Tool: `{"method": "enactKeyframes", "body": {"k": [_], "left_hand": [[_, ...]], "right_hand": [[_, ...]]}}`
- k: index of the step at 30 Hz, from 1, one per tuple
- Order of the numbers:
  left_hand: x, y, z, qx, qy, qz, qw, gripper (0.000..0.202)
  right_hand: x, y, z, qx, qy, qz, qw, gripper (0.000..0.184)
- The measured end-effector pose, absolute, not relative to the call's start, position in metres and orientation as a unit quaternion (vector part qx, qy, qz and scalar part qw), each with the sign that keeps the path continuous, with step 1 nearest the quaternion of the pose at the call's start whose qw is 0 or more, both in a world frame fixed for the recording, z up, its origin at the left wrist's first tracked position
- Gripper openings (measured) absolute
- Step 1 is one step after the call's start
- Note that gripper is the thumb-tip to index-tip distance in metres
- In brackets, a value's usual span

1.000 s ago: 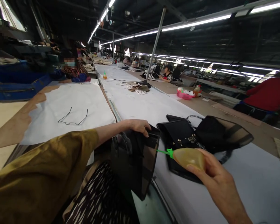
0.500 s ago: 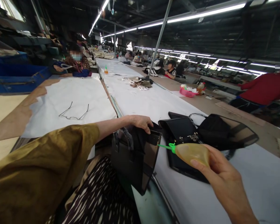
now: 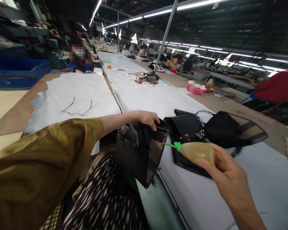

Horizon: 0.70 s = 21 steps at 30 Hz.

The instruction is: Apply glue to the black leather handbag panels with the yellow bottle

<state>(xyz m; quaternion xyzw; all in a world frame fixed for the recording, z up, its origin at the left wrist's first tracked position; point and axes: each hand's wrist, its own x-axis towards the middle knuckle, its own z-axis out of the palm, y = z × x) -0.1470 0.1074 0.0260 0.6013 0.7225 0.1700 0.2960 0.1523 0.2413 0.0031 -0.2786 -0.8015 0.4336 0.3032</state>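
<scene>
My left hand (image 3: 148, 119) is closed on the top edge of a black handbag (image 3: 132, 159), which stands tilted at the table's near edge, above my lap. The bag's open side shows a brown inner panel, and its handles look wrapped in clear film. In my right hand (image 3: 227, 169) is a squeeze bottle (image 3: 198, 153) of yellowish liquid, held sideways. Its thin green nozzle points left, with the tip at the edge of the brown panel; whether it touches I cannot tell. Behind the bottle lie more black bag pieces (image 3: 187, 127) with metal fittings.
Eyeglasses (image 3: 76, 112) lie on white sheeting at the left, near a blue bin (image 3: 16, 75). Fabric scraps (image 3: 146, 78), a small glue-type bottle (image 3: 109, 65) and a pink basket (image 3: 195, 88) are farther along the table. A slanting metal pole (image 3: 166, 35) rises beyond. Several people sit or stand around.
The view has tilted slightly, shifting the scene. Both hands keep their holds, and the nozzle stays at the bag's panel edge. The masked person at the left has raised their head a little.
</scene>
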Motion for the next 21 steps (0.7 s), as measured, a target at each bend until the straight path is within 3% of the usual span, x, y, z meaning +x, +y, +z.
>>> {"method": "enactKeyframes", "body": {"k": [21], "left_hand": [[-0.151,0.106,0.025,0.619,0.707,0.176,0.293,0.038]], "right_hand": [[0.174,0.232,-0.015,-0.280,-0.844,0.414,0.193,0.061]]}}
